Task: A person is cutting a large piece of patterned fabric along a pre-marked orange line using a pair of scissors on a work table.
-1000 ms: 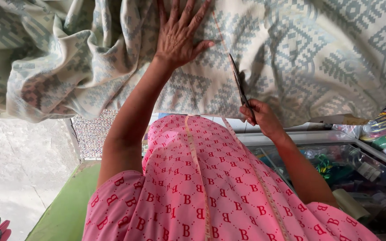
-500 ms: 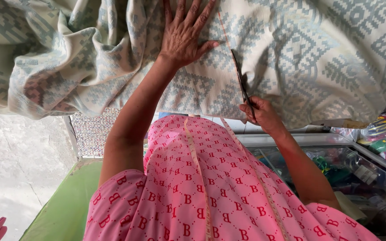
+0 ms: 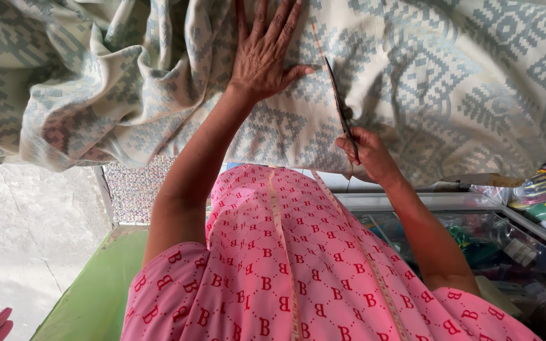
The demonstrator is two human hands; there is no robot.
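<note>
A cream cloth with a grey-blue woven pattern covers the table and bunches in folds at the left. My left hand lies flat on it, fingers spread, pressing it down. My right hand grips dark scissors whose blades point away from me into the cloth, just right of my left thumb. A thin orange line runs on the cloth ahead of the blades. A measuring tape hangs down my pink patterned top.
A glass display case with coloured goods stands at the right below the cloth. A green surface and a grey concrete floor lie at the lower left. A patterned panel shows under the table edge.
The scissors and my right hand have advanced slightly away from me along the cloth. My left hand stays pressed flat in nearly the same place.
</note>
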